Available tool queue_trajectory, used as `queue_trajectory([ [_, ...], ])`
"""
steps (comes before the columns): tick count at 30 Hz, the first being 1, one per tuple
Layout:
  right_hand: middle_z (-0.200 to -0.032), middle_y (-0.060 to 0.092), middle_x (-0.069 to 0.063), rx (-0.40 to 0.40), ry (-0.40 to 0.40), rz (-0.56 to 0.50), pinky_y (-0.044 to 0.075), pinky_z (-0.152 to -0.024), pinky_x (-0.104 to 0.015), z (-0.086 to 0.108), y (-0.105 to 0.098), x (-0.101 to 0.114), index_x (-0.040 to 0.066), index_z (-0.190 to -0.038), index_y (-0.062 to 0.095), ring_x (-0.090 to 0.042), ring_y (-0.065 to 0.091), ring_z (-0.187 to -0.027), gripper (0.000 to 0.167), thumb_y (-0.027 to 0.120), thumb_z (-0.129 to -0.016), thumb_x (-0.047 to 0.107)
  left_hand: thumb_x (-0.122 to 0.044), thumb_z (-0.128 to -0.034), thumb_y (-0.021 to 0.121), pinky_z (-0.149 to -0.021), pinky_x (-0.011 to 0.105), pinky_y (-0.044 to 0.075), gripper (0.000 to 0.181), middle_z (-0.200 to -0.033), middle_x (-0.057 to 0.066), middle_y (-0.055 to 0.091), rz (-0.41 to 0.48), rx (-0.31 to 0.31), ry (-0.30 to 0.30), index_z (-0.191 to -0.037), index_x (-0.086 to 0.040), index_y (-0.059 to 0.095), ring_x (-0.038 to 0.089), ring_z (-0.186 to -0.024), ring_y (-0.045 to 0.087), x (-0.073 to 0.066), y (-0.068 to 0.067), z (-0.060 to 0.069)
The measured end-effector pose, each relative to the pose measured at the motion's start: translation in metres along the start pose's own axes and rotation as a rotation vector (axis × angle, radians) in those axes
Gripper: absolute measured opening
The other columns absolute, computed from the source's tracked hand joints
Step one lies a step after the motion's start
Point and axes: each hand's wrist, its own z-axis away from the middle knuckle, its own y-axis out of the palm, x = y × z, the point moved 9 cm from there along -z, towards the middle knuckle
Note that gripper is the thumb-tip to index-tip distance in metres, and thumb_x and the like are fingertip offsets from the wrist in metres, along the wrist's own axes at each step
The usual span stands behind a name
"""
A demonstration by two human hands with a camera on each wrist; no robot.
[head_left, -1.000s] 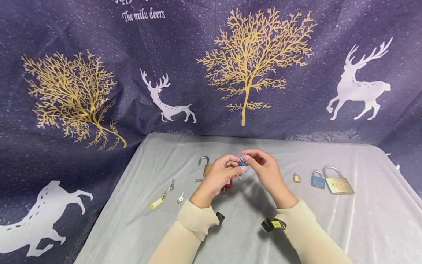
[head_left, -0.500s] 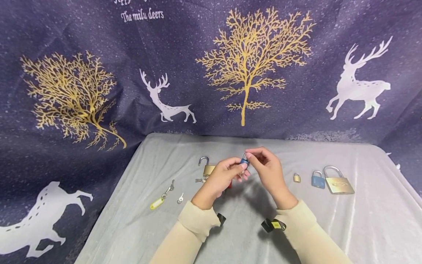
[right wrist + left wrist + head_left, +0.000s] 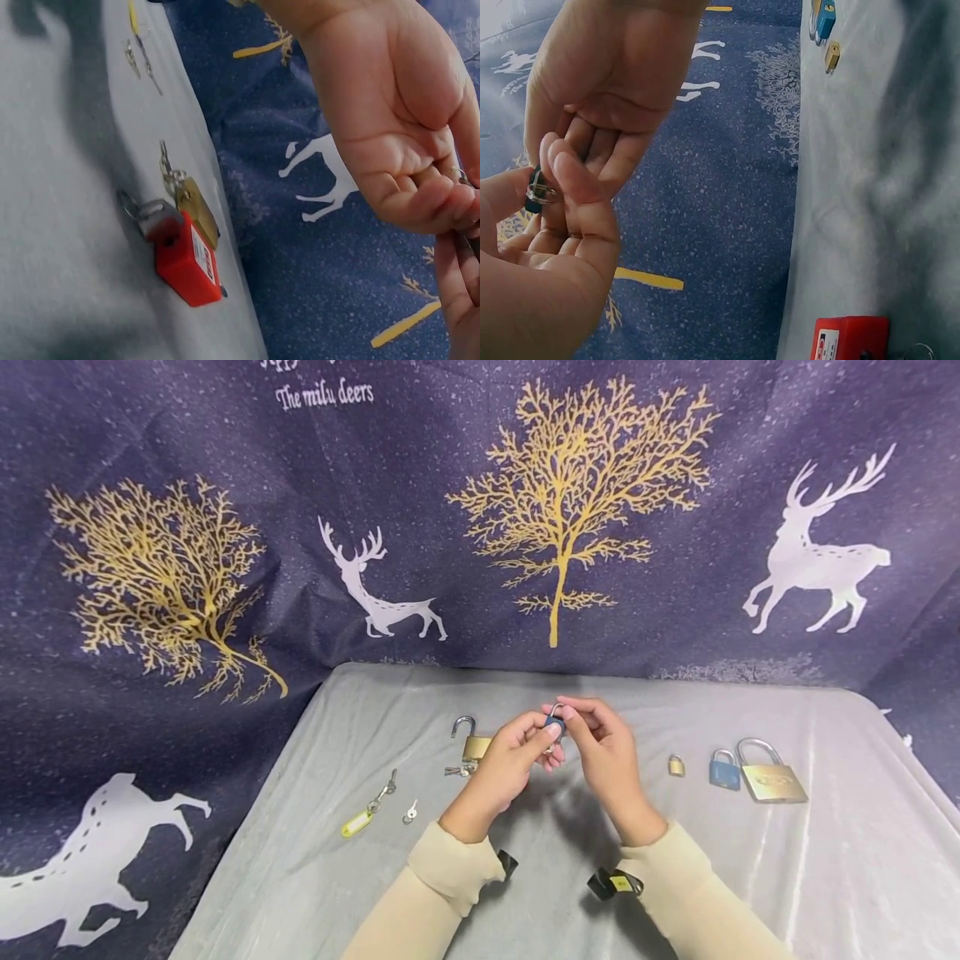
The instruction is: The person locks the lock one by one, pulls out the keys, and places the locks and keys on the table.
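A small blue padlock [image 3: 552,720] is held up above the table between both hands. My left hand [image 3: 506,767] grips its body, thumb on the front face. At the padlock's upper right, my right hand [image 3: 607,756] pinches near the shackle [image 3: 557,705] with thumb and fingers. From the left wrist, a thin metal ring [image 3: 544,195] shows against the dark padlock body [image 3: 532,199]. Fingers cover much of the lock, so I cannot tell whether the shackle is locked.
Left: a brass padlock [image 3: 477,747] with raised shackle, keys [image 3: 456,770], a yellow-tagged key set [image 3: 358,822] and a small key [image 3: 411,811]. Right: a tiny brass padlock [image 3: 677,766], a blue padlock [image 3: 724,772], a large brass padlock [image 3: 774,783]. A red padlock [image 3: 184,266] lies below the hands.
Both hands have shifted slightly, with the blue padlock a little higher. My left thumb now covers more of its front. The red padlock has gone out of sight behind my left hand.
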Motion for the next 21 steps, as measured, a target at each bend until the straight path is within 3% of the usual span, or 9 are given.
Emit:
queue_trajectory([
  [3,-0.107,0.077,-0.014,-0.010,-0.013,-0.041,0.059,-0.084,-0.024,0.002,0.002,0.001,-0.010,-0.117,0.064,-0.009,0.075,-0.097,0.025,0.061,-0.101,0.008,-0.013,-0.1039,0.055,-0.066,0.021,0.052,0.023,-0.076,-0.001,0.061,-0.001,-0.017,0.017,-0.104,0.010,0.057,0.008,-0.068,0.060,-0.002,0.000,0.000],
  [13,-0.112,0.075,-0.017,-0.059,0.013,-0.066,0.058,-0.088,-0.025,0.010,0.009,-0.004,-0.002,-0.122,0.067,-0.013,0.073,-0.101,0.025,0.060,-0.102,0.011,-0.010,-0.1043,0.052,-0.063,0.020,0.049,0.019,-0.072,-0.003,0.058,0.028,-0.062,0.045,-0.097,0.007,0.055,0.007,-0.065,0.057,-0.005,-0.002,0.001],
  [21,-0.116,0.075,-0.012,-0.045,0.004,-0.069,0.055,-0.093,-0.023,0.010,0.011,-0.005,-0.003,-0.127,0.064,-0.010,0.070,-0.106,0.028,0.058,-0.103,0.010,-0.012,-0.1036,0.054,-0.063,0.020,0.051,0.020,-0.073,-0.002,0.060,0.035,-0.072,0.040,-0.103,0.008,0.059,0.007,-0.065,0.058,-0.004,-0.005,-0.001],
])
